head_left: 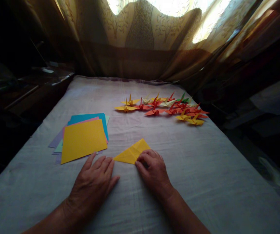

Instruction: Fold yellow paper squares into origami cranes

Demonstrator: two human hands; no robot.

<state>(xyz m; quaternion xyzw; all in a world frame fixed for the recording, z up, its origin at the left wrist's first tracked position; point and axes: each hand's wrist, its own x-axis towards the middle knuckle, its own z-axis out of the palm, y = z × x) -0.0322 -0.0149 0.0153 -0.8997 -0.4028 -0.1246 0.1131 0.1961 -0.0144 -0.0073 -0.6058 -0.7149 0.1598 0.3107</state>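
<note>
A yellow paper folded into a triangle (132, 152) lies on the cloth-covered table (203, 169). My right hand (153, 170) rests on its near right corner, fingers curled and pressing the paper down. My left hand (93, 182) lies flat on the cloth just left of the triangle, fingers stretched out, its fingertips close to the paper's left tip and to the stack of coloured square sheets (82, 138), which has a yellow sheet on top.
Several folded paper cranes (164, 109) in yellow, red, orange, green and white stand grouped at the far right of the table. A patterned curtain (140, 35) hangs behind. Dark furniture flanks the table on the left and right.
</note>
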